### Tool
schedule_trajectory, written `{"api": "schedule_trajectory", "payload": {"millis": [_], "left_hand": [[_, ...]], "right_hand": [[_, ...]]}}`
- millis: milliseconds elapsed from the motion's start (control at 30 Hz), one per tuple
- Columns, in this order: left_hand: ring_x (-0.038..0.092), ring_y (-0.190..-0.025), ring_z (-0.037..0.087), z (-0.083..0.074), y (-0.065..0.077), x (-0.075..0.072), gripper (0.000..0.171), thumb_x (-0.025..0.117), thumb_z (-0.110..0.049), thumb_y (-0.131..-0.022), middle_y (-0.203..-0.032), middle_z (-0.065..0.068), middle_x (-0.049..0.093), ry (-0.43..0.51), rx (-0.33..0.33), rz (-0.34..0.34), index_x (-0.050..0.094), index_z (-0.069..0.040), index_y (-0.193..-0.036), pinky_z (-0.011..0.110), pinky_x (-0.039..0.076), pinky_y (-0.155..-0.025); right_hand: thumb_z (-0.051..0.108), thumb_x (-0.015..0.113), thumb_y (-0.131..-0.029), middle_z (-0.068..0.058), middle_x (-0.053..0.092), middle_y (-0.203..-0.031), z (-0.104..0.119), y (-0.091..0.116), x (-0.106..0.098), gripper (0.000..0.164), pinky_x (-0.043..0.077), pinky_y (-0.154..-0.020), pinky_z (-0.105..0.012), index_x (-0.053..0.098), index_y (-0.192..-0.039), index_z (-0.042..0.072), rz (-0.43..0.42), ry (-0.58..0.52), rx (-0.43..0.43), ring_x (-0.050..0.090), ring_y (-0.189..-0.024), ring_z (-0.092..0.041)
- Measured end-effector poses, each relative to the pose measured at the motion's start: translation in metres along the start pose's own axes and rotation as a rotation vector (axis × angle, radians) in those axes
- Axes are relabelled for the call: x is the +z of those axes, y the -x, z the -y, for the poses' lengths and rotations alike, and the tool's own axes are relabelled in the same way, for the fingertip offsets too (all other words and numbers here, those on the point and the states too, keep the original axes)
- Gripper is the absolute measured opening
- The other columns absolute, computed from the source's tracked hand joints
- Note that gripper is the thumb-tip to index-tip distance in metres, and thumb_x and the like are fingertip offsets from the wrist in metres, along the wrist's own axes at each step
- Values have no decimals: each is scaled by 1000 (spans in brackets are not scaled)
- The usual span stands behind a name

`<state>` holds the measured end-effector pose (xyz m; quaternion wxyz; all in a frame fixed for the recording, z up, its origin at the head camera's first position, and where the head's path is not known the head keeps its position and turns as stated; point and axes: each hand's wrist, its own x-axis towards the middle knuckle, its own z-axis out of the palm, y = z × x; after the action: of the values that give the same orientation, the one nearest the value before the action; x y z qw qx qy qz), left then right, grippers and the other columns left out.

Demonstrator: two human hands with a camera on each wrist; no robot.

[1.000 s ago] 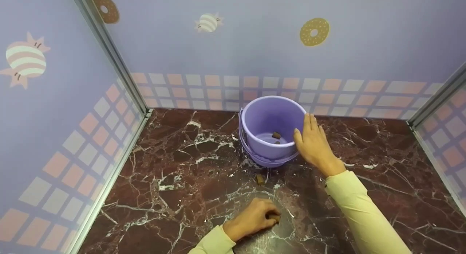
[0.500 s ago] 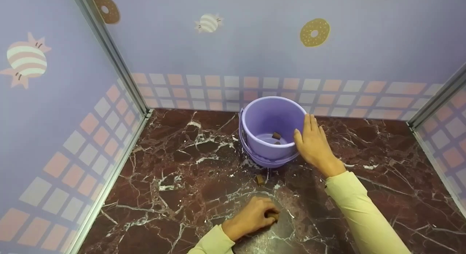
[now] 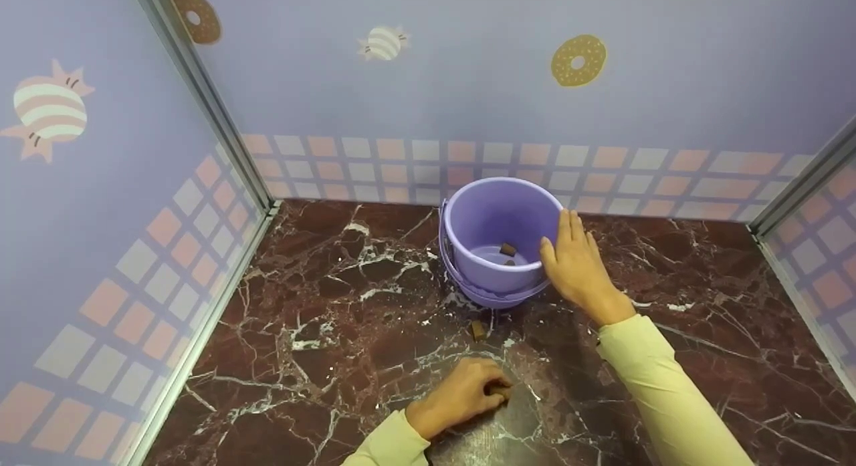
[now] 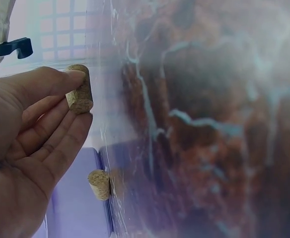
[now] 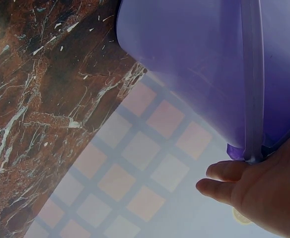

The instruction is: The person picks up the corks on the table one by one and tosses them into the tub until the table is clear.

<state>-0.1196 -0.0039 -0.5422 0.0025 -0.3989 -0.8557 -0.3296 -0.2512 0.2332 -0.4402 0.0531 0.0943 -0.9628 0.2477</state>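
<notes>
In the head view my left hand (image 3: 465, 392) is low over the floor at the bottom middle. The left wrist view shows its thumb and fingers pinching a cork (image 4: 79, 94). A second cork (image 3: 478, 330) lies on the floor between that hand and a purple bucket (image 3: 498, 285). My right hand (image 3: 582, 265) rests on the right side of the bucket's rim, its fingers straight. The bucket stands upright, and two brown corks (image 3: 507, 249) show on its bottom. In the right wrist view the fingers lie beside the bucket's handle (image 5: 253, 89).
The floor (image 3: 374, 339) is dark red marble-patterned with white veins. Behind the bucket rises a lilac wall (image 3: 468, 91) with printed sweets and tiles. Similar walls close in the left and right sides, with metal strips along the corners.
My left hand has shifted very slightly forward with the cork in its fingers. The right hand, the bucket and the cork on the floor stay where they were.
</notes>
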Motion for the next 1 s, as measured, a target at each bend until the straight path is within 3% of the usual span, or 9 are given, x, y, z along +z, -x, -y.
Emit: {"api": "schedule_trajectory", "payload": {"millis": [533, 800, 1000], "left_hand": [[71, -91, 9, 2, -4, -11, 18, 84, 1, -86, -98, 4, 77, 27, -25, -33, 81, -1, -103, 11, 53, -88], [71, -92, 9, 3, -6, -20, 19, 83, 1, -87, -101, 5, 77, 47, -69, -33, 80, -2, -106, 11, 54, -85], [72, -92, 10, 4, -7, -23, 19, 84, 1, -87, -101, 5, 77, 52, -56, -52, 80, -2, -105, 11, 55, -85]], "right_hand": [[28, 34, -113, -41, 9, -167, 1, 1, 0, 71, 4, -128, -64, 9, -160, -19, -5, 5, -5, 9, -158, -49], [30, 34, -113, -41, 10, -167, 1, 1, 1, 72, 4, -128, -64, 10, -160, -19, -11, 16, -7, 9, -158, -49], [30, 35, -112, -40, 14, -167, 1, 1, 1, 71, 6, -128, -64, 14, -160, -18, -33, 55, -4, 12, -158, -49]]}}
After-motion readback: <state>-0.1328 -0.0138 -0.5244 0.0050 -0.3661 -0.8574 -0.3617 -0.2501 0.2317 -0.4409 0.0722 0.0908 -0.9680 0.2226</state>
